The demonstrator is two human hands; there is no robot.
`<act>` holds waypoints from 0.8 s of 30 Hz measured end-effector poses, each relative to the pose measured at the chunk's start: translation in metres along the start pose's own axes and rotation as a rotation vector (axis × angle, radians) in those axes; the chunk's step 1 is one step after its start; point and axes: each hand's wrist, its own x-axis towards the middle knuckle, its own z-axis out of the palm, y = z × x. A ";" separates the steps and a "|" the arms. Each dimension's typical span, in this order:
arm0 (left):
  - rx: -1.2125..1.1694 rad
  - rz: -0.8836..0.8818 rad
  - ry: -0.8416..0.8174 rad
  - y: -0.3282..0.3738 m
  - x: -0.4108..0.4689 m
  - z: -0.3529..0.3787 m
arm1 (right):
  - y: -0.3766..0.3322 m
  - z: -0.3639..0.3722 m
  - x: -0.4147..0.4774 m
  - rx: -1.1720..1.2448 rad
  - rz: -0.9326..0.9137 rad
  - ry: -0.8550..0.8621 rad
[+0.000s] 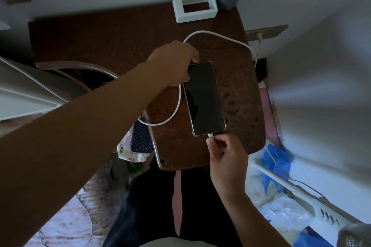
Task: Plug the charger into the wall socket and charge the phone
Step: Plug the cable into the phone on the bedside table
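Your left hand (176, 62) is gripping the phone's (204, 98) top edge at frame centre; your right hand (224, 152) is pinching the cable plug (210, 136) near the table's (241, 106) lower edge.

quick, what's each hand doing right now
Left hand: closed on the top end of the phone, steadying it.
Right hand: pinching the cable plug at the phone's bottom port.

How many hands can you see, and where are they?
2. The left hand holds the top end of the phone on the table. The right hand pinches the white cable's plug at the phone's bottom end.
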 end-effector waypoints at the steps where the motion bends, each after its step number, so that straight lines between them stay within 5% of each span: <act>1: -0.007 -0.002 0.002 0.000 0.000 0.000 | 0.000 0.000 0.000 -0.003 -0.002 0.001; 24: -0.161 -0.051 0.050 -0.002 -0.008 0.006 | 0.006 -0.001 0.001 0.047 -0.026 0.032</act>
